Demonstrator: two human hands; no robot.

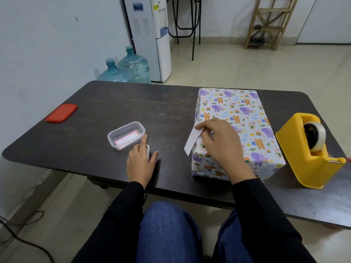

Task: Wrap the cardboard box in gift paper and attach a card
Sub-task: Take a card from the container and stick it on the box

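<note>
Step in hand: the box looks fully papered, so this reads as the card stage, with a backing strip probably just peeled away.
Red lid: a flat red plastic lid (61, 113) lies far left of the wrapped box, well apart from everything.
Card tub: a clear plastic tub (126, 135) holding pink-edged cards sits left of the wrapped box.
Left hand: the left hand (141, 164) pinches a small card (147, 153) on edge between thumb and forefinger, fingertip touching the tub's wall.
Right hand: the right hand (221, 143) nips a white paper strip (192, 140) at its top end, other fingers curled, over the wrapped box's near left corner.
Wrapped box: the animal-print gift-papered cardboard box (245, 118) stands flat on the dark table (114, 103).
Tape dispenser: a yellow tape dispenser (307, 149) waits just right of the wrapped box.
Doing it well: drop the strip clear, square the card on the top face, press it flat.
</note>
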